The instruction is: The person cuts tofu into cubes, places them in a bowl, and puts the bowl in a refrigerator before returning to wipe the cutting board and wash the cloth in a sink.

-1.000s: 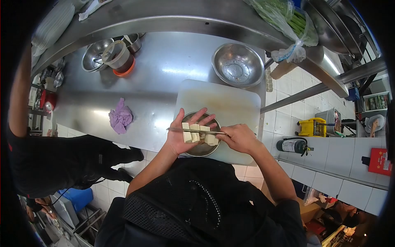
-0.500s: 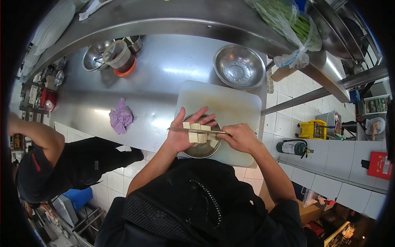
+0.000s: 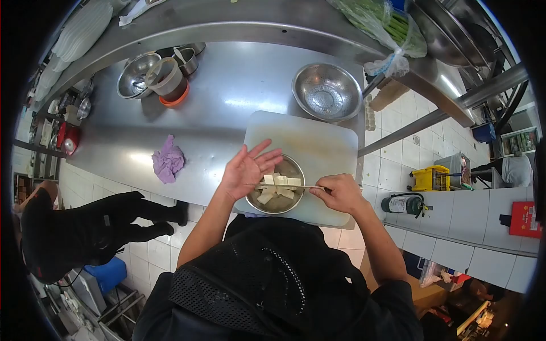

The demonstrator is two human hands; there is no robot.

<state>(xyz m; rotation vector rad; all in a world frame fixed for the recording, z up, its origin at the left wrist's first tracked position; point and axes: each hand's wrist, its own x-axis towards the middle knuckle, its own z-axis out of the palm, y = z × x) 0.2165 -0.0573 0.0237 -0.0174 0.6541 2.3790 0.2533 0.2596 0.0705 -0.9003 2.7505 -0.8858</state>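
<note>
My left hand (image 3: 245,173) is open, palm up with fingers spread, at the upper left rim of a metal bowl (image 3: 293,165). Nothing lies on the palm. White blocks that look like tofu (image 3: 266,197) sit in the bowl. A knife (image 3: 310,186) reaches level across the bowl over the blocks, its handle wrapped by my right hand (image 3: 339,192). Under the bowl's right side lies a pale cutting board (image 3: 327,139).
A perforated metal bowl (image 3: 328,92) stands behind the board. Leftward lie a crumpled purple cloth (image 3: 168,159), a plastic tub (image 3: 166,79) and a metal bowl (image 3: 132,77). A steel shelf (image 3: 244,35) crosses above the counter. Another person (image 3: 85,233) is at the left.
The tofu pieces have gone from my left palm into the bowl. My left hand has shifted left and up. The knife remains in my right hand. The other person's arm has lowered.
</note>
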